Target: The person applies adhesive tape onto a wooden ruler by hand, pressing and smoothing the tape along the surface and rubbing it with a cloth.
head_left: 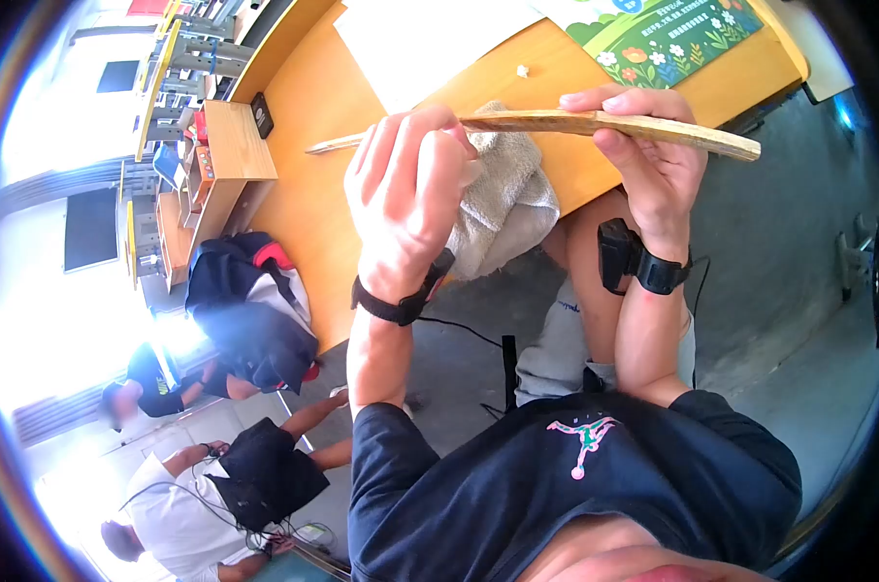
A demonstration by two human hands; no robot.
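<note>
A long, thin, slightly curved wooden strip (546, 122) is held crosswise above the table's front edge. My left hand (407, 189) is closed round its middle, with a grey-beige towel (503, 209) bunched at the fingers. The towel hangs down past the table edge, and part of it is hidden behind the hand and strip. My right hand (653, 145) pinches the strip near its thicker end, thumb below and fingers above. The thinner end sticks out left of my left hand.
The orange-topped table (299, 92) carries white paper (420, 48), a green flowered sheet (653, 39) and a small pale crumb (523, 71). A wooden box shelf (238, 141) and a dark jacket (250, 306) are at the left. Two other people, one in a white shirt (173, 519), are beyond.
</note>
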